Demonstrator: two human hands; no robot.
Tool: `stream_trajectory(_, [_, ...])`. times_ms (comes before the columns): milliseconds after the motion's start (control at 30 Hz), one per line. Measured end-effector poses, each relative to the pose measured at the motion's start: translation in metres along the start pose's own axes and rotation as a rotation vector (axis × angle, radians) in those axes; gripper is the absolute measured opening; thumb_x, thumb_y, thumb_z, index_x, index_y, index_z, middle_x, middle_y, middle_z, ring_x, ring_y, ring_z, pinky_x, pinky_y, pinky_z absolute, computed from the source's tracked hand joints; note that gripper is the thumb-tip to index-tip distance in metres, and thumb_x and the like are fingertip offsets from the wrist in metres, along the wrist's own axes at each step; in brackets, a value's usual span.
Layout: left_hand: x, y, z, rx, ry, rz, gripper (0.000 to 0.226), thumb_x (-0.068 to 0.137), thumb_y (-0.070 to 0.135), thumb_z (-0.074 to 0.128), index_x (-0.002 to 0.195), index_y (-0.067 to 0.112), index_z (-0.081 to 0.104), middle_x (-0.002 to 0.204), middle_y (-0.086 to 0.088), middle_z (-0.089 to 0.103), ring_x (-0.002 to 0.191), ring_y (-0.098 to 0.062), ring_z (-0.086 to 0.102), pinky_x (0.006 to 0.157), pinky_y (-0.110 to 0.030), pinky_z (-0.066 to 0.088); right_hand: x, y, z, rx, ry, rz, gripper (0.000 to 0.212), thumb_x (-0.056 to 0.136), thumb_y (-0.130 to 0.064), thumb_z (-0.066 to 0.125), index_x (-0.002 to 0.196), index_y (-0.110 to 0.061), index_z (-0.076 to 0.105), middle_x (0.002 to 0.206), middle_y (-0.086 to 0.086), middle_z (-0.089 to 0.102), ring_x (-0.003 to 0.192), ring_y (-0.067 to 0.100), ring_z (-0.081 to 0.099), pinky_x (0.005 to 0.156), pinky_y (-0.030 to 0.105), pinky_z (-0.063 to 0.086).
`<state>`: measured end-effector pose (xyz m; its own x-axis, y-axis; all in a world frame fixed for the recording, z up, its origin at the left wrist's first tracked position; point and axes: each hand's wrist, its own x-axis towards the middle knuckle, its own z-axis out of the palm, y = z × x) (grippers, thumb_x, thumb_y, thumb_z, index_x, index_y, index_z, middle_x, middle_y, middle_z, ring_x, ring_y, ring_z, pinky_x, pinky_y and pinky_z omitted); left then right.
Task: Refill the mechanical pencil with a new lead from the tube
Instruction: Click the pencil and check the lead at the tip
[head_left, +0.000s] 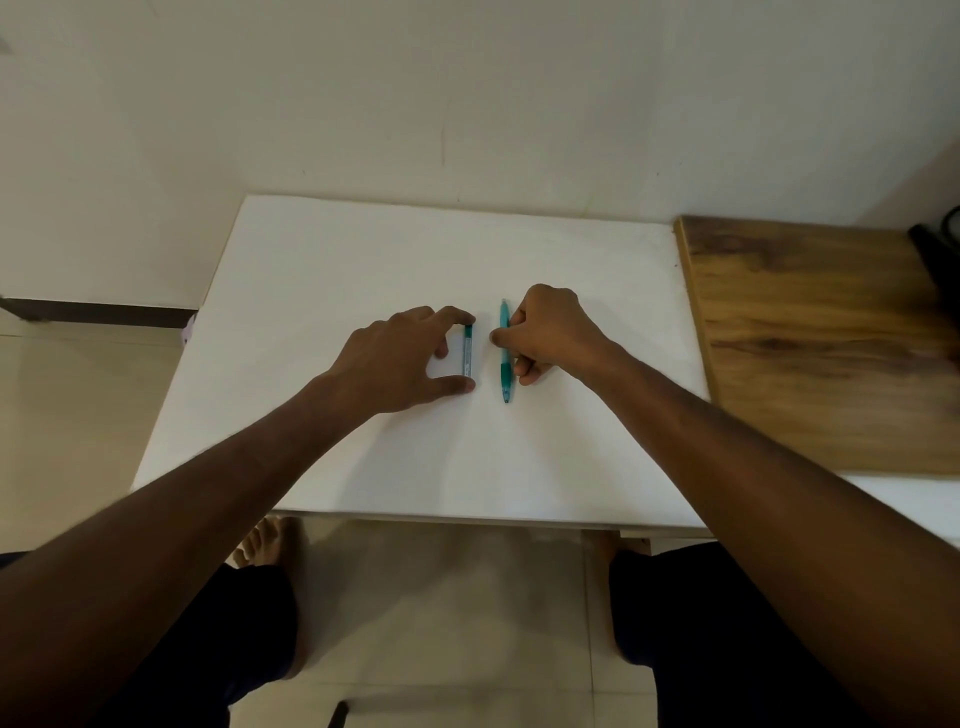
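A teal mechanical pencil (504, 358) lies on the white table (415, 260), its tip pointing toward me. My right hand (545, 332) is over it from the right, thumb and fingers pinching its barrel. Just left of it lies a small clear lead tube (468, 351) with a dark cap at its far end. My left hand (402, 358) spans the tube, forefinger on the cap end and thumb at the near end. Both objects rest flat on the table.
A wooden board (821, 338) adjoins the table on the right, with a dark object (943, 249) at its far edge. A pale wall stands behind the table. My knees and tiled floor (441, 597) show below the table's front edge.
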<state>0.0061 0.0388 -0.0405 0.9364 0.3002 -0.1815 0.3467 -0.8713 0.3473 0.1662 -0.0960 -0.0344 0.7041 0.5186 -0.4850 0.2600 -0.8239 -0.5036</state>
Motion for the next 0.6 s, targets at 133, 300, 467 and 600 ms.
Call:
stream_trajectory(133, [0.0009,-0.0011,0.0026,0.010,0.012,-0.005,0.083,0.086,0.075,0.071,0.156,0.046,0.038,0.109,0.016,0.058,0.096,-0.010,0.057,0.071,-0.031,0.043,0.0032,0.0013,0.0025,-0.029,0.024,-0.005,0.033,0.095,-0.036,0.080,0.099,-0.004,0.071,0.064,0.008,0.077,0.051,0.020,0.077,0.052,0.020,0.058])
stream_trajectory(300, [0.0009,0.0004,0.0050,0.022,0.037,-0.018,0.082,0.086,0.077,0.068,0.156,0.047,0.037,0.109,0.016,0.060,0.096,-0.010,0.058,0.070,-0.030,0.042,0.0056,0.0023,0.0039,-0.052,0.048,-0.017,0.039,0.092,-0.044,0.083,0.089,-0.008,0.067,0.065,0.009,0.076,0.044,0.017,0.073,0.044,0.023,0.058])
stream_trajectory(467, [0.0005,0.0028,0.0034,0.019,0.030,-0.020,0.082,0.089,0.075,0.068,0.158,0.046,0.036,0.113,0.013,0.061,0.099,-0.011,0.058,0.074,-0.031,0.043,0.0083,0.0031,0.0051,-0.078,0.063,-0.035,0.040,0.091,-0.045,0.084,0.084,-0.009,0.069,0.062,0.007,0.075,0.044,0.016,0.073,0.048,0.026,0.062])
stream_trajectory(600, [-0.0006,0.0054,0.0025,0.026,0.028,-0.023,0.084,0.089,0.075,0.067,0.160,0.045,0.034,0.117,0.011,0.062,0.102,-0.013,0.061,0.074,-0.031,0.043,0.0081,0.0018,0.0053,-0.098,0.067,-0.039,0.035,0.094,-0.041,0.081,0.086,-0.009,0.069,0.062,0.007,0.075,0.045,0.018,0.074,0.050,0.026,0.063])
